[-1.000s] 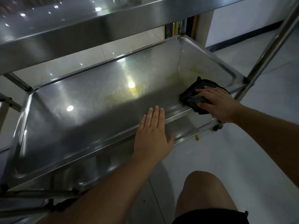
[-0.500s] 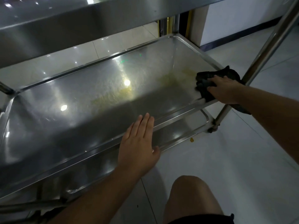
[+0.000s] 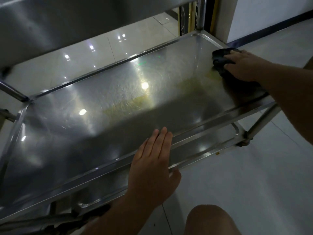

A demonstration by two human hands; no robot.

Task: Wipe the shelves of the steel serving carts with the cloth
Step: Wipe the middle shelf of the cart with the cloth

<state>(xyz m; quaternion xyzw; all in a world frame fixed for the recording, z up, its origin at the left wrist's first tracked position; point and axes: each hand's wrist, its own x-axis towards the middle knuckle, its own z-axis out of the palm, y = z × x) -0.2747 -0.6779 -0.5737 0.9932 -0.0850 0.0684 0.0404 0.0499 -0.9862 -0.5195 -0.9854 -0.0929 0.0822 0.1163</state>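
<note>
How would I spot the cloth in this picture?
Find the middle shelf of the steel cart, a shallow shiny tray. At its far right corner the right hand presses on the cloth, a crumpled black rag, the only dark, soft thing on the bright metal.

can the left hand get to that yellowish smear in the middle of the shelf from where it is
Probably yes. The left hand rests flat on the near rim of the middle shelf, and the yellowish smear lies just beyond its fingertips with only bare steel between. But the cloth is under the right hand.
</note>
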